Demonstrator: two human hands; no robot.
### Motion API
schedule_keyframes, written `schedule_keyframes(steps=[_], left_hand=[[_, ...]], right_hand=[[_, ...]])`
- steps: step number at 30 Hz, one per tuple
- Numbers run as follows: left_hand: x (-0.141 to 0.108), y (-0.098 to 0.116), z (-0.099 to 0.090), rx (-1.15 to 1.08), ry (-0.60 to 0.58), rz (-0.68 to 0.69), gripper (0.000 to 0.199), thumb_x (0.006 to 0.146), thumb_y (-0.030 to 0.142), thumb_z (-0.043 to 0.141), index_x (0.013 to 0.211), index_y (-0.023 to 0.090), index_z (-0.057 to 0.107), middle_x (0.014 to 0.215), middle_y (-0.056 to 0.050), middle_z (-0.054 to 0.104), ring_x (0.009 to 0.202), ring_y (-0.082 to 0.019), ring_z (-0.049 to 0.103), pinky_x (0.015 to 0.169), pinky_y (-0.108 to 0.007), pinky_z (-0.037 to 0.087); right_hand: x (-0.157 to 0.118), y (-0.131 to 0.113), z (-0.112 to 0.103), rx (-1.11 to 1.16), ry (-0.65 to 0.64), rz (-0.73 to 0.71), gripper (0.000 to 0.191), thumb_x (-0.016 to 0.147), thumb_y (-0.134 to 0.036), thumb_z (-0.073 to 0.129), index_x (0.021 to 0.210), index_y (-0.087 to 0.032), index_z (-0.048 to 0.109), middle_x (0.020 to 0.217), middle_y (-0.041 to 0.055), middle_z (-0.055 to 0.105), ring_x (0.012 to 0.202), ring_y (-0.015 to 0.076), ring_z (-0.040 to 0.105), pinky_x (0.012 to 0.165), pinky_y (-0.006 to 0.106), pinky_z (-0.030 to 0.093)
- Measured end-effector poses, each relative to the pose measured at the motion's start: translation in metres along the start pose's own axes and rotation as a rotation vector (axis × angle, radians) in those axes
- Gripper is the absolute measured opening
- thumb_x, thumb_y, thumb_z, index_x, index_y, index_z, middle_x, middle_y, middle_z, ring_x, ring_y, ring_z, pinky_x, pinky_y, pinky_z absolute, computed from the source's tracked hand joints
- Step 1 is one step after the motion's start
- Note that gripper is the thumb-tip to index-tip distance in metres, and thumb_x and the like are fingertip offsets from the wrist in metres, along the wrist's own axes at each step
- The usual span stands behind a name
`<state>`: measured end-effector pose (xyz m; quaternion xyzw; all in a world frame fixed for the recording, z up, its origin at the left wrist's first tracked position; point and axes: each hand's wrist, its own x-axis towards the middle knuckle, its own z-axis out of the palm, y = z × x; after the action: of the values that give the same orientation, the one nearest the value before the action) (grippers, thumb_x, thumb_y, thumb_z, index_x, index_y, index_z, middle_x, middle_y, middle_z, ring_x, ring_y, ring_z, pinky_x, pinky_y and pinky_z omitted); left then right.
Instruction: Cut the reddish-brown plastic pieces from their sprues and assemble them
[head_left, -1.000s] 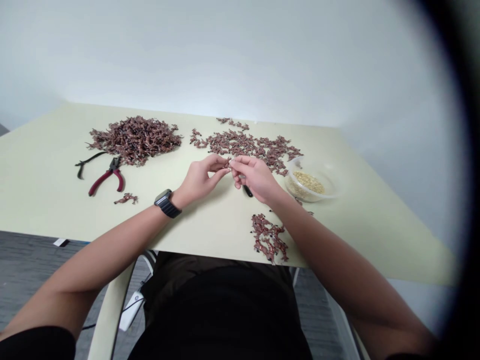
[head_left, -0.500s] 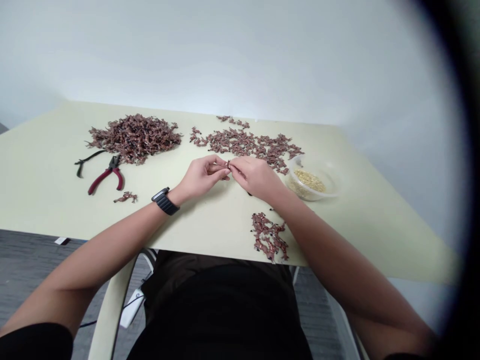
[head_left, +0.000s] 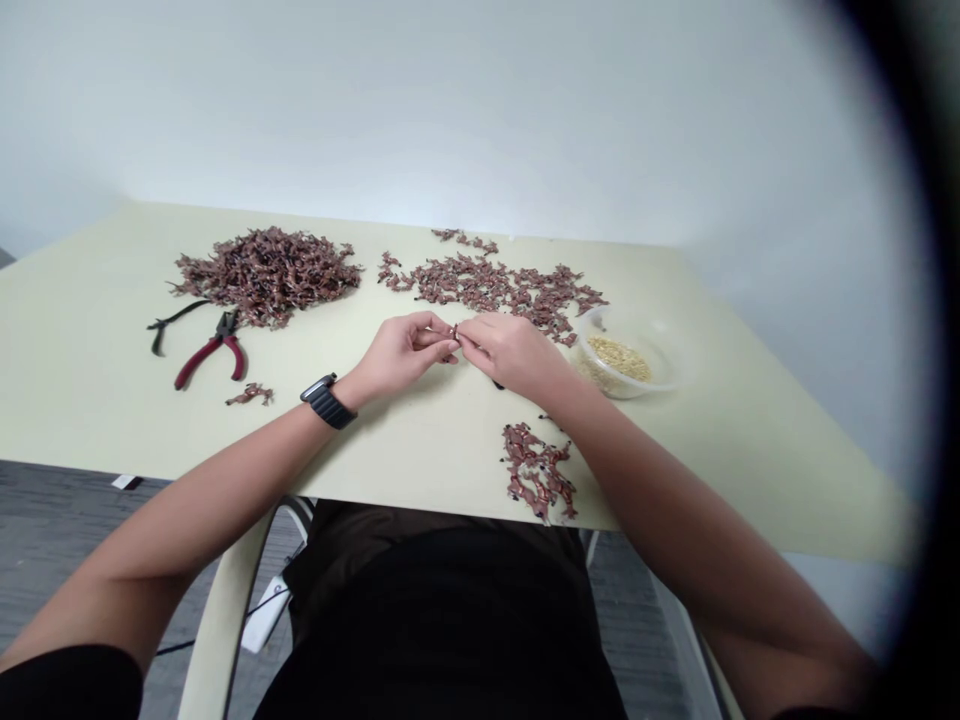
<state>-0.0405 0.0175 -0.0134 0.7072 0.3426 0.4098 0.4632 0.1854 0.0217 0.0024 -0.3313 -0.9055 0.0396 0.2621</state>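
My left hand (head_left: 401, 355) and my right hand (head_left: 510, 355) meet over the middle of the pale green table (head_left: 337, 440). Their fingertips pinch a tiny copper-brown piece (head_left: 454, 331) between them, and its shape is too small to make out. A small black object (head_left: 498, 384) shows just beneath my right hand, mostly hidden. Nearest my right hand lies a loose spread of similar reddish-brown pieces (head_left: 495, 285). A smaller group of them (head_left: 536, 472) lies toward the table's near edge.
A large heap of the reddish-brown pieces (head_left: 266, 275) stands at the far left, next to red-handled pliers (head_left: 214, 355) and a thin black-handled tool (head_left: 176, 320). A few pieces (head_left: 250, 395) lie nearby. A clear bowl (head_left: 622, 350) holds pale grains at the right.
My hands have drawn closer together around the tiny piece, and my right hand now covers most of the black object. The table's contents look unmoved; the whole view has shifted slightly.
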Motion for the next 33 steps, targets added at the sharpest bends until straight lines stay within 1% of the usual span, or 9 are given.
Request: schedule_keyframes(steps=[7, 12, 15, 20, 22, 24, 27, 30, 33], left_hand=[[0.000, -0.002, 0.001, 0.022, 0.017, 0.026, 0.029, 0.094, 0.041, 0.079, 0.102, 0.015, 0.069, 0.092, -0.012, 0.082, 0.093, -0.025, 0.082, 0.085, -0.038, 0.067], [-0.001, 0.000, 0.000, 0.241, 0.093, 0.151, 0.027, 0.093, 0.041, 0.080, 0.104, 0.016, 0.073, 0.110, -0.012, 0.083, 0.102, -0.026, 0.081, 0.092, -0.038, 0.066], [-0.001, 0.001, -0.002, 0.352, 0.102, 0.216, 0.023, 0.096, 0.038, 0.077, 0.106, 0.018, 0.073, 0.109, -0.010, 0.083, 0.101, -0.024, 0.081, 0.090, -0.035, 0.066], [-0.002, 0.002, -0.006, 0.538, 0.123, 0.322, 0.015, 0.100, 0.035, 0.072, 0.106, 0.020, 0.075, 0.103, -0.007, 0.083, 0.091, -0.020, 0.079, 0.083, -0.031, 0.062], [-0.002, 0.002, -0.006, 0.527, 0.129, 0.327, 0.015, 0.100, 0.034, 0.072, 0.105, 0.021, 0.075, 0.103, -0.007, 0.083, 0.092, -0.020, 0.080, 0.084, -0.032, 0.063], [-0.001, 0.002, -0.004, 0.413, 0.127, 0.275, 0.019, 0.098, 0.037, 0.075, 0.105, 0.019, 0.075, 0.105, -0.008, 0.083, 0.097, -0.022, 0.080, 0.089, -0.035, 0.064], [0.001, 0.002, 0.000, 0.103, 0.096, 0.122, 0.029, 0.092, 0.042, 0.082, 0.103, 0.016, 0.074, 0.103, -0.011, 0.083, 0.097, -0.024, 0.082, 0.090, -0.038, 0.067], [0.003, 0.002, 0.002, -0.101, 0.065, -0.010, 0.034, 0.088, 0.042, 0.086, 0.101, 0.014, 0.073, 0.093, -0.013, 0.083, 0.089, -0.024, 0.082, 0.084, -0.038, 0.068], [0.003, 0.002, 0.001, -0.146, 0.051, -0.062, 0.036, 0.086, 0.042, 0.088, 0.100, 0.013, 0.073, 0.091, -0.013, 0.082, 0.086, -0.023, 0.082, 0.083, -0.037, 0.068]], right_hand=[[0.002, -0.004, 0.003, 0.130, 0.054, 0.093, 0.024, 0.102, -0.024, 0.052, 0.082, -0.020, 0.063, 0.078, 0.0033, 0.062, 0.073, 0.0176, 0.051, 0.071, 0.033, 0.035], [0.005, -0.013, 0.007, 0.332, 0.178, 0.286, 0.021, 0.095, -0.024, 0.060, 0.076, -0.019, 0.068, 0.068, -0.0002, 0.061, 0.063, 0.0141, 0.048, 0.062, 0.032, 0.032], [0.007, -0.015, 0.010, 0.497, 0.202, 0.379, 0.020, 0.092, -0.023, 0.061, 0.073, -0.020, 0.068, 0.065, -0.0002, 0.060, 0.062, 0.0139, 0.048, 0.059, 0.030, 0.032], [0.008, -0.012, 0.012, 1.028, 0.113, 0.622, 0.013, 0.086, -0.026, 0.066, 0.076, -0.021, 0.071, 0.062, -0.0014, 0.053, 0.050, 0.0104, 0.036, 0.045, 0.027, 0.021], [0.008, -0.010, 0.011, 1.205, 0.057, 0.666, 0.011, 0.084, -0.029, 0.072, 0.077, -0.020, 0.071, 0.063, -0.0021, 0.050, 0.050, 0.0091, 0.032, 0.043, 0.027, 0.016], [0.008, -0.009, 0.009, 1.288, 0.010, 0.670, 0.015, 0.084, -0.033, 0.076, 0.078, -0.020, 0.072, 0.065, -0.0025, 0.049, 0.051, 0.0085, 0.031, 0.043, 0.027, 0.015], [0.008, -0.008, 0.009, 1.159, 0.046, 0.633, 0.022, 0.088, -0.041, 0.075, 0.080, -0.021, 0.071, 0.064, -0.0025, 0.048, 0.052, 0.0100, 0.033, 0.046, 0.027, 0.021], [0.007, -0.010, 0.010, 0.739, 0.174, 0.484, 0.025, 0.095, -0.040, 0.068, 0.078, -0.022, 0.069, 0.066, -0.0005, 0.055, 0.059, 0.0133, 0.043, 0.055, 0.030, 0.032], [0.005, -0.012, 0.009, 0.382, 0.205, 0.286, 0.024, 0.099, -0.032, 0.061, 0.078, -0.021, 0.065, 0.070, 0.0003, 0.058, 0.065, 0.0151, 0.047, 0.064, 0.032, 0.034]])
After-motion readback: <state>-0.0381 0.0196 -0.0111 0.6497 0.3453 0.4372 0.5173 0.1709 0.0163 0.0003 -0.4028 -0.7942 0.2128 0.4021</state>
